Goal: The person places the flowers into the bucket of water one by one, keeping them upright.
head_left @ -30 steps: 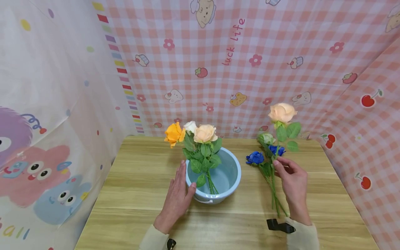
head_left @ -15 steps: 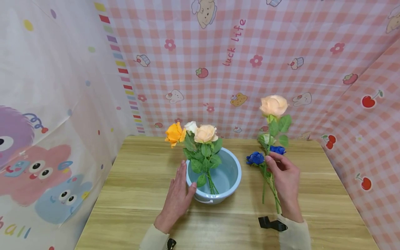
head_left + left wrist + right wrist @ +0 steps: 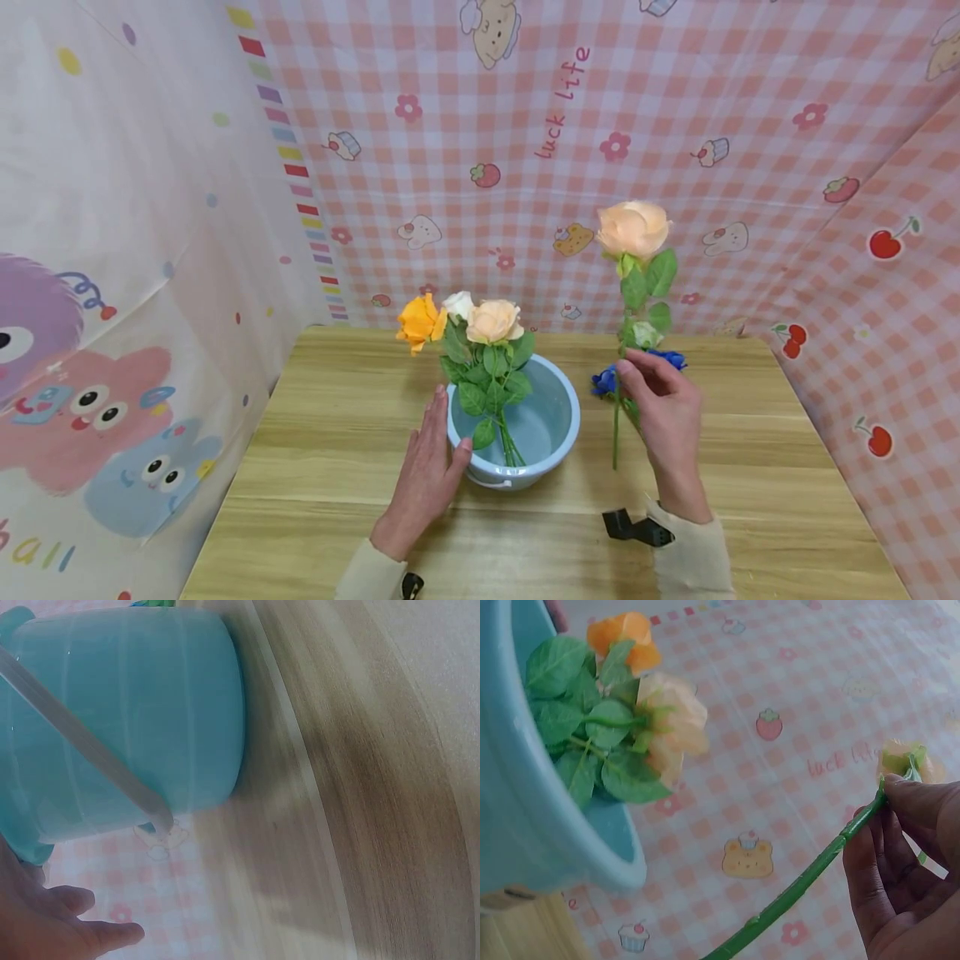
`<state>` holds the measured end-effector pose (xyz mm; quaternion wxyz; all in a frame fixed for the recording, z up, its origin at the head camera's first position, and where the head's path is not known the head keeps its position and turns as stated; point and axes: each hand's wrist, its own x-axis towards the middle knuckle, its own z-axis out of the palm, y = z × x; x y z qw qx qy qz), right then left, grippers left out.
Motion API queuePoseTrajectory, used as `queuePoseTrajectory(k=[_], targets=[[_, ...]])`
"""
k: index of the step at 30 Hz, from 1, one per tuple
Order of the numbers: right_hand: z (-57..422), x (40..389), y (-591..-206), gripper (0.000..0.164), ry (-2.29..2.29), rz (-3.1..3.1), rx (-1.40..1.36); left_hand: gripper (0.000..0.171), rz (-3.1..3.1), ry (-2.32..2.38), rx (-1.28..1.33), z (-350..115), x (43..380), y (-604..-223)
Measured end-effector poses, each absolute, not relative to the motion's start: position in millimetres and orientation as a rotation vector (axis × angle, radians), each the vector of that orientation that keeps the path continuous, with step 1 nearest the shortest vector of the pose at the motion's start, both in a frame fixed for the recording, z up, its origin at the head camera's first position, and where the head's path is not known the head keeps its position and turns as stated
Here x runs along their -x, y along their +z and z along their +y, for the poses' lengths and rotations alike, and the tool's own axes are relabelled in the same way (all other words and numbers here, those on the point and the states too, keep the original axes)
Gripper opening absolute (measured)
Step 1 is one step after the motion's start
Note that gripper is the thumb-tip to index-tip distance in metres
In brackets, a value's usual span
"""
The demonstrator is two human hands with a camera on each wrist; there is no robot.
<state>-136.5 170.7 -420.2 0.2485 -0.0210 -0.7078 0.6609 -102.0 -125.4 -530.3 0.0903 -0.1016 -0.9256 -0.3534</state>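
A peach rose [image 3: 633,229] stands upright in my right hand [image 3: 670,417], pinched by its green stem [image 3: 795,889] between thumb and fingers. Its lower stem hangs down between the bucket and the flowers on the table. My left hand [image 3: 427,475] rests against the left side of the light blue bucket [image 3: 567,417], fingers straight and thumb at the rim. Leaning in that bucket are an orange rose [image 3: 420,323], a white rose [image 3: 457,305] and another peach rose [image 3: 492,322], heads above the rim.
Behind my right hand lie blue roses [image 3: 603,381] and a pale greenish-white rose [image 3: 645,335], partly hidden. The bucket's white handle [image 3: 90,746] hangs down its side. Patterned cloth [image 3: 480,208] rises behind the wooden table [image 3: 337,417].
My right hand has lifted the peach rose and carried it left, away from the flowers on the table toward the bucket. My left hand has stayed at the bucket.
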Motion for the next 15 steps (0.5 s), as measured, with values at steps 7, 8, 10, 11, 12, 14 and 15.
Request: queuePoseTrajectory(k=[7, 8, 10, 11, 12, 14, 15], targets=[[156, 137, -411, 0.018, 1.812, -1.929, -0.021, 0.076, -2.757, -1.051, 0.294, -125, 102, -530], [154, 137, -410, 0.018, 1.813, -1.928, -0.037, 0.076, -2.756, -1.052, 0.294, -125, 102, -531], [150, 137, -408, 0.018, 1.808, -1.947, -0.06, 0.076, -2.754, -1.057, 0.292, -125, 102, -530], [147, 137, -407, 0.018, 1.809, -1.956, -0.071, 0.076, -2.755, -1.058, 0.292, -125, 102, -530], [144, 137, -406, 0.018, 1.81, -1.963, -0.087, 0.076, -2.754, -1.058, 0.291, -125, 102, -530], [138, 137, -404, 0.018, 1.825, -1.967, -0.124, 0.076, -2.754, -1.06, 0.291, -125, 102, -530], [135, 137, -403, 0.018, 1.835, -1.967, -0.139, 0.076, -2.754, -1.06, 0.291, -125, 102, -530]])
